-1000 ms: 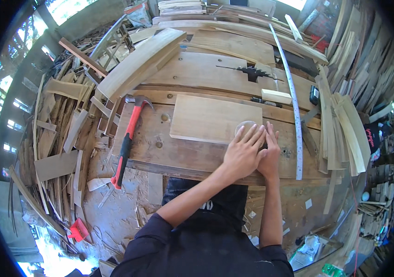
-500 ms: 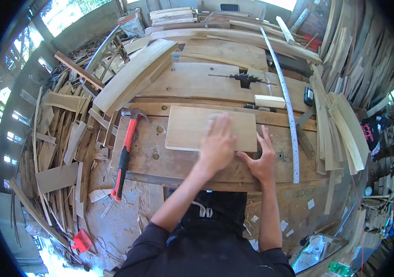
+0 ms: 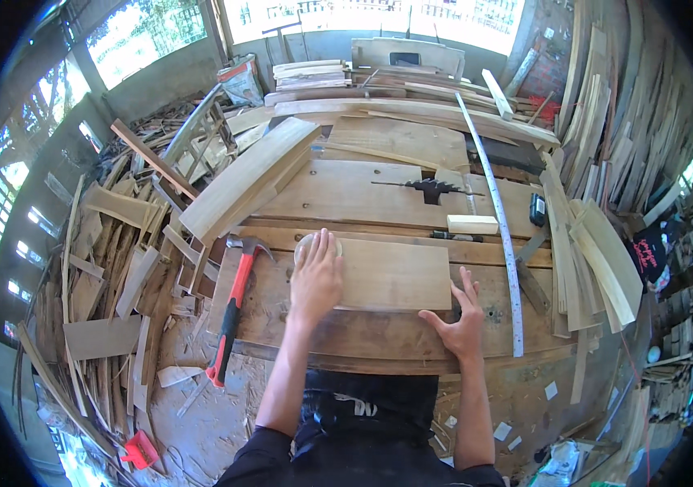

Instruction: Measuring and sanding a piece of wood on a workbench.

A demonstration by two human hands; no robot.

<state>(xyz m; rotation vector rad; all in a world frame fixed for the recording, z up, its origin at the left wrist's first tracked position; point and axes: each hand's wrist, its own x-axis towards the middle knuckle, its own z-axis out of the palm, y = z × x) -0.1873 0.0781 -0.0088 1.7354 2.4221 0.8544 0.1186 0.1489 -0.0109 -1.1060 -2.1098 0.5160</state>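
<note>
A flat rectangular wooden board point(image 3: 395, 272) lies lengthwise on the workbench. My left hand point(image 3: 316, 280) is at its left end, fingers extended and close together. Beneath them is a pale round disc, likely a sanding disc point(image 3: 304, 246), mostly covered by the hand and pressed on the board's top. My right hand point(image 3: 462, 321) rests at the board's near right corner. Its thumb is by the near edge and its fingers are spread along the right end, touching or very near the wood.
A red-and-black claw hammer point(image 3: 237, 300) lies left of the board. Beyond it, a circular saw blade point(image 3: 427, 188) pokes through the bench. A long metal ruler point(image 3: 496, 203) and a small wood block point(image 3: 472, 224) lie to the right. A thick plank point(image 3: 253, 174) slants at left.
My left hand has swept from the board's middle to its left end, the disc under it. My right hand stays at the right corner. The whole view has tilted upward.
</note>
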